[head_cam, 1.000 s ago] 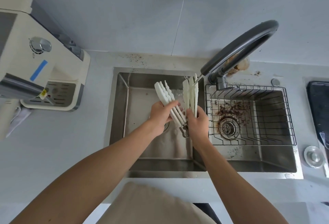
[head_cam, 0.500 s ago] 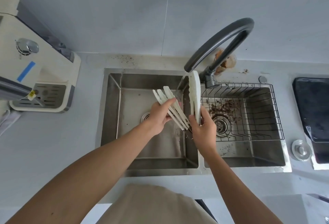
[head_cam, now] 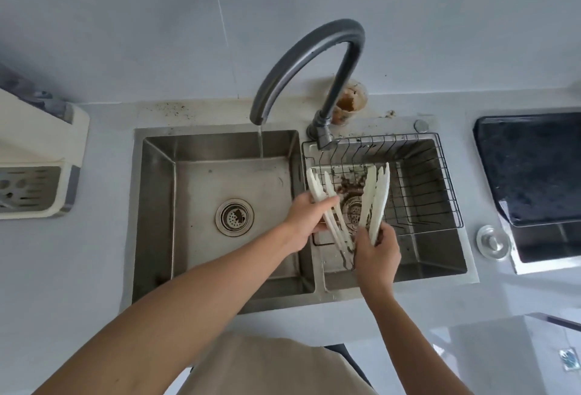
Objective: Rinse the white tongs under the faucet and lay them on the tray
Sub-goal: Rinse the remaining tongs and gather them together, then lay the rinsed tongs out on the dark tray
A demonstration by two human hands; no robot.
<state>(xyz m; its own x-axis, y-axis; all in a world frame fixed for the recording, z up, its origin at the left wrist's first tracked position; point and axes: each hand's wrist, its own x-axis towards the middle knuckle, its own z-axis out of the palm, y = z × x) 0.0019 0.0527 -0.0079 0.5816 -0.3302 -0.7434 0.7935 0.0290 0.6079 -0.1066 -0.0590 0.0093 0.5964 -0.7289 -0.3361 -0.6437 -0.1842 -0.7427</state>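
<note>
I hold white tongs in each hand over the right basin of the steel sink (head_cam: 157,206). My left hand (head_cam: 306,218) grips one white pair (head_cam: 317,188) with its tips pointing up and left. My right hand (head_cam: 377,250) grips another white pair (head_cam: 375,196), tips pointing up. The two pairs' lower ends meet between my hands. The dark curved faucet (head_cam: 301,58) runs a thin stream of water (head_cam: 260,141) into the left basin, well left of the tongs. A dark tray (head_cam: 534,168) lies on the counter at the right.
A black wire basket (head_cam: 437,187) sits in the right basin over a drain with brown debris. A cream appliance (head_cam: 37,168) stands on the left counter. A round metal lid (head_cam: 492,241) lies between sink and tray.
Both hands have carried the tongs rightward, out from under the faucet stream and over the right basin. The view has shifted, so the tray shows more fully.
</note>
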